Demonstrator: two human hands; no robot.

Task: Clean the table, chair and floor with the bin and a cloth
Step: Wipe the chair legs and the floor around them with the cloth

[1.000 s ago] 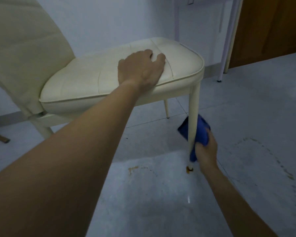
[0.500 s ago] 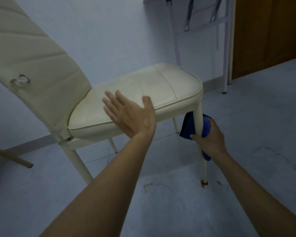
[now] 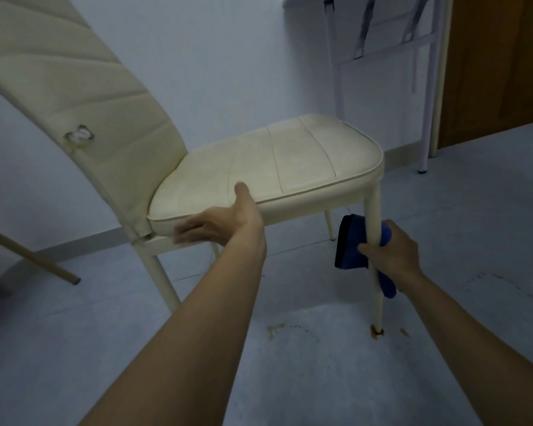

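Observation:
A cream padded chair (image 3: 290,161) stands on the grey floor, its backrest leaning up to the left. My right hand (image 3: 394,250) grips a blue cloth (image 3: 348,244) wrapped round the chair's front right leg (image 3: 377,302), about halfway up. At the near edge of the seat, my left hand (image 3: 225,224) has its thumb on top and blurred, straight fingers along the side. Brown stains (image 3: 376,332) lie on the floor at the foot of that leg, and a second brown mark (image 3: 273,329) is to its left. No bin is in view.
White metal table legs (image 3: 425,118) stand at the back right by the wall. A brown wooden door (image 3: 499,72) fills the right corner. A slanted wooden leg (image 3: 34,256) reaches the floor at the far left. Faint dried marks (image 3: 490,278) cross the floor on the right.
My left hand has come off the top of the seat down to its near edge. My right hand has slid the cloth up the leg. My view has risen and pulled back.

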